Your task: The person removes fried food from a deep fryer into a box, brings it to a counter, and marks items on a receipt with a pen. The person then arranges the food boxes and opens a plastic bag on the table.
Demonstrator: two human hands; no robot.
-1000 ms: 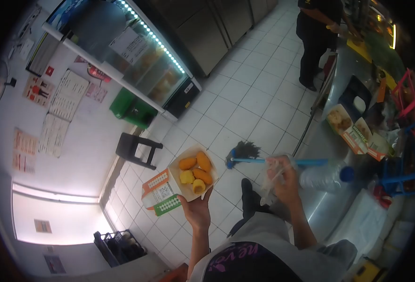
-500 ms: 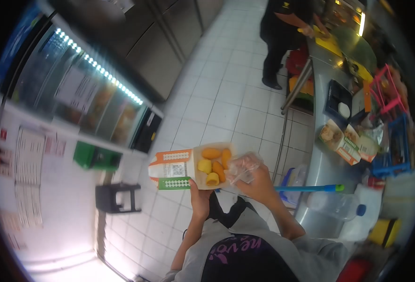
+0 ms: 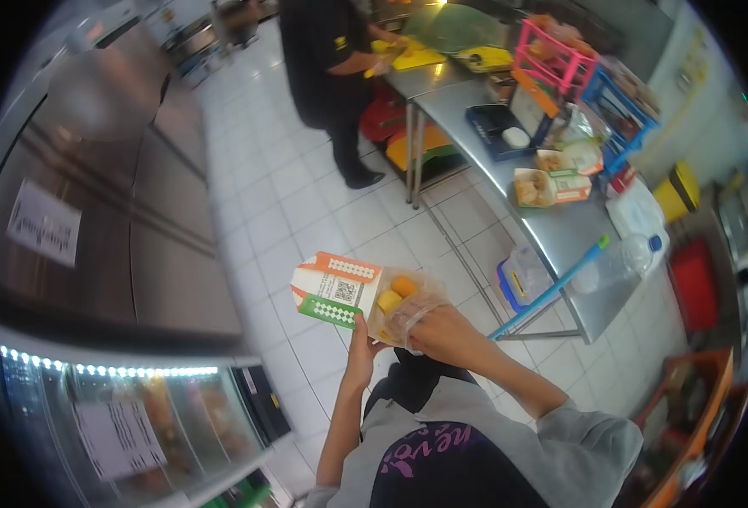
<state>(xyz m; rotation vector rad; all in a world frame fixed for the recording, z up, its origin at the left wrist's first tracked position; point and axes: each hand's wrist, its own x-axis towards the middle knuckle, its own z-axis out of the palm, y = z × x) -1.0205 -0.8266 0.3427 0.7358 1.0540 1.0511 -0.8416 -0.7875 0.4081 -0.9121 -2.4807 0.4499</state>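
Observation:
My left hand [image 3: 360, 354] grips an open cardboard food box [image 3: 337, 289] from below, thumb on its near edge. White with orange and green patterned sides, the box has a printed code on the part to the left. Yellow-orange food pieces [image 3: 398, 291], some rounded, lie in the right-hand part. Over that part, my right hand [image 3: 437, 332] reaches in from the right. Clear crinkled plastic [image 3: 416, 311] covers its fingers, like a thin glove or bag. Whether those fingers pinch a piece is hidden.
A steel table [image 3: 552, 254] on the right bears more food boxes [image 3: 552, 188], a black tray [image 3: 499, 134] and a plastic bottle [image 3: 641, 251]. A blue pole [image 3: 552, 288] leans at its near corner. A co-worker [image 3: 327, 76] stands farther back. A glass-door fridge [image 3: 179, 423] is at lower left.
My view has turned right, bringing more of the table in. The right hand has moved farther over the food and now hides several pieces. My left hand still grips the box.

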